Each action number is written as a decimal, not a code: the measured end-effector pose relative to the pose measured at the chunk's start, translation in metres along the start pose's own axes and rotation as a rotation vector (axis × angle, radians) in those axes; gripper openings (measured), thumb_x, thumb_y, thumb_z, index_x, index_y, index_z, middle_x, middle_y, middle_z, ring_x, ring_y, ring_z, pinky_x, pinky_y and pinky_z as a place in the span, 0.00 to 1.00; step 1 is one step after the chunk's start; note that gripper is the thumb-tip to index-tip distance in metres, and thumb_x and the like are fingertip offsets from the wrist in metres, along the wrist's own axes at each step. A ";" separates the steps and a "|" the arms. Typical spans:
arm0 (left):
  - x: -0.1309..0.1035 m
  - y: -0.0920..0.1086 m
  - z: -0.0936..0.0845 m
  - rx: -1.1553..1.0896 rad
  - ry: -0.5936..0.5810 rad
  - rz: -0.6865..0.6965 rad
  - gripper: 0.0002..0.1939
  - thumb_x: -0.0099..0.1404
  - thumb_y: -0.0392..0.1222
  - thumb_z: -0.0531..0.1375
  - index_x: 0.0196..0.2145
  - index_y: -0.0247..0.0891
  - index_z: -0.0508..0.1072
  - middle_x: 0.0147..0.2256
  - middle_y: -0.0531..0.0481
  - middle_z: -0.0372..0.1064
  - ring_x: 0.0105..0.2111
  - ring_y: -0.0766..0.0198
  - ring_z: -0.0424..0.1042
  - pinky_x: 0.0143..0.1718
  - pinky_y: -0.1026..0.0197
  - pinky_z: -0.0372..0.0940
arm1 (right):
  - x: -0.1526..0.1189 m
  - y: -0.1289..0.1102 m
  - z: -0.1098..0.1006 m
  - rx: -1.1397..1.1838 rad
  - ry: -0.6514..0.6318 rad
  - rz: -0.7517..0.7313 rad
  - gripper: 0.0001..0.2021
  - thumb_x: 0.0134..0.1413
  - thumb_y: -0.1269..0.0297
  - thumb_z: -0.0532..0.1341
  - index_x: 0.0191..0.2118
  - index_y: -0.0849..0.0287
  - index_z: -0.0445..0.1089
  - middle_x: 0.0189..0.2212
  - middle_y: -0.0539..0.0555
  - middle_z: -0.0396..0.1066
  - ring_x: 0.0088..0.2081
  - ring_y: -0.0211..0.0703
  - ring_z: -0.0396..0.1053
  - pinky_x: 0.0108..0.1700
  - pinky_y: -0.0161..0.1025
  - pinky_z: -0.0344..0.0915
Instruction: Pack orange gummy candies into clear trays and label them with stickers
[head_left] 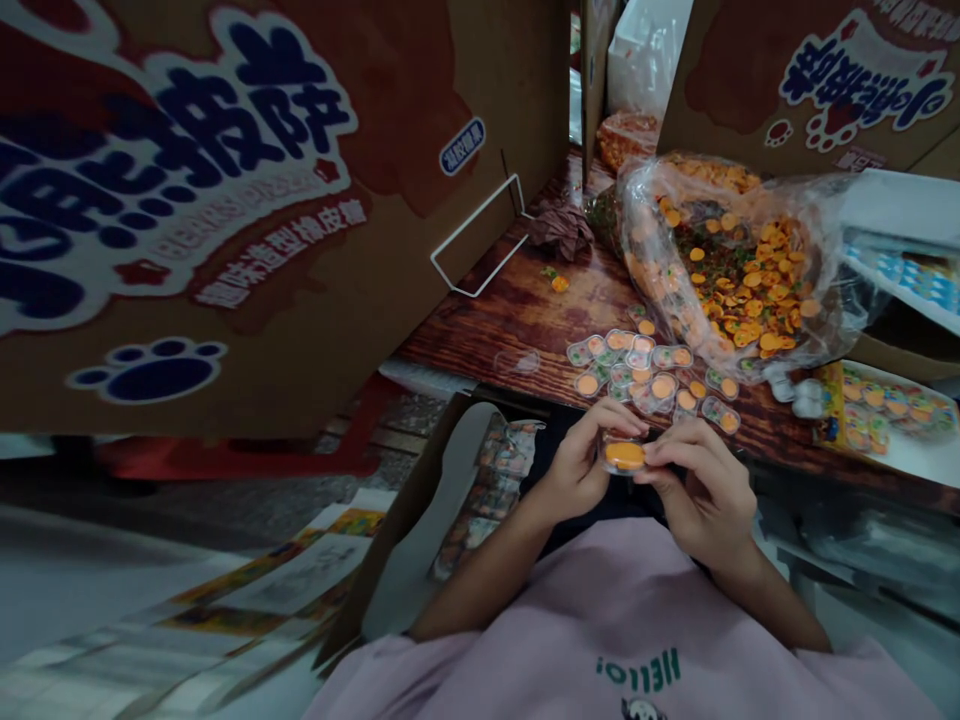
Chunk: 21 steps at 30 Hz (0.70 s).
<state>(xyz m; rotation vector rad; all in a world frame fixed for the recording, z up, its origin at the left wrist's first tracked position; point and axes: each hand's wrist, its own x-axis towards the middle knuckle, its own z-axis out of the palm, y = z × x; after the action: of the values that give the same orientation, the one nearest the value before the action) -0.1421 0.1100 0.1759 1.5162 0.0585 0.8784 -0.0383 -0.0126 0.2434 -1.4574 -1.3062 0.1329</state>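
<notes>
Between my two hands, just off the table's front edge, is a small clear plastic case [624, 457] with an orange oval piece inside. My left hand [589, 458] pinches the case at its left side and top. The fingertips of my right hand [697, 485] are closed on its right side. Just beyond my hands, a pile of similar clear cases with orange and green pieces [664, 386] lies on the wooden table [480, 330]. Behind the pile sits an open clear bag [645, 250] full of loose orange pieces.
A big printed carton [360, 300] stands at the left, another [735, 90] at the back right. A white wire frame [480, 225] and crumpled dark paper [561, 228] lie near the left carton. At right is a tray of packed pieces [926, 455]. An open box [420, 520] sits by my left arm.
</notes>
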 end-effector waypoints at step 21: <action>-0.019 -0.107 -0.155 1.233 0.078 -0.296 0.25 0.72 0.47 0.55 0.64 0.38 0.66 0.66 0.35 0.63 0.68 0.42 0.57 0.65 0.36 0.52 | 0.017 0.172 -0.003 -0.378 0.457 0.443 0.18 0.58 0.55 0.62 0.50 0.61 0.71 0.51 0.64 0.69 0.35 0.43 0.69 0.42 0.47 0.71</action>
<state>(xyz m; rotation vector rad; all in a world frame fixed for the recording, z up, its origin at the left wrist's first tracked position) -0.1913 0.2482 0.0560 2.4969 1.0082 0.6511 0.0771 0.0376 0.1252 -1.9468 -0.6442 -0.1609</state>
